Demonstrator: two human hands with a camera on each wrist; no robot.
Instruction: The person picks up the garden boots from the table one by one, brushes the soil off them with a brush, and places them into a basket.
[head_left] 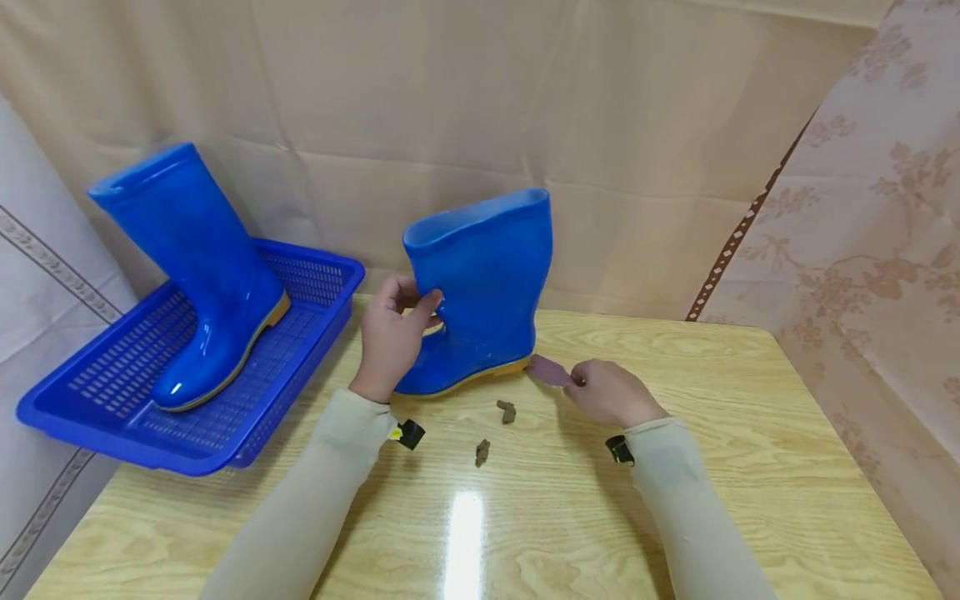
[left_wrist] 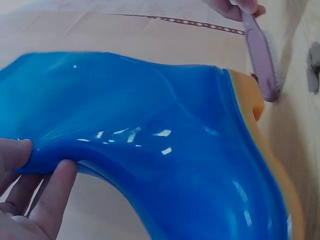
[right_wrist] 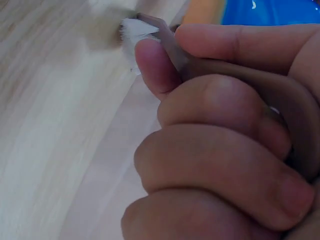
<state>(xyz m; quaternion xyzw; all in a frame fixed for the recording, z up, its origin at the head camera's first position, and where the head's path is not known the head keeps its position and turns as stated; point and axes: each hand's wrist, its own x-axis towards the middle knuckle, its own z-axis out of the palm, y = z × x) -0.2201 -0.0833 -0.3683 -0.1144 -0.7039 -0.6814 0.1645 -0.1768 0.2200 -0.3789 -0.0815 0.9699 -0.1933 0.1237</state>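
A blue rubber boot (head_left: 487,283) with a yellow sole stands in the middle of the table, opening upward. My left hand (head_left: 393,337) pinches the front of its shaft; in the left wrist view the thumb (left_wrist: 15,154) lies on the blue surface. The right hand (head_left: 611,392) grips the handle of a mauve scrub brush (head_left: 550,372) with white bristles (right_wrist: 134,37). The brush head is at the boot's heel (left_wrist: 245,92), close beside it; whether they touch I cannot tell. Two brown clumps (head_left: 507,412) of what looks like dirt lie in front of the boot.
At the left, a blue plastic basket (head_left: 296,392) with perforated walls holds a second blue boot (head_left: 213,258), its shaft leaning left. A beige cloth (head_left: 637,167) hangs behind the wood-grain table (head_left: 735,400). Flowered cloth (head_left: 892,217) borders the right side.
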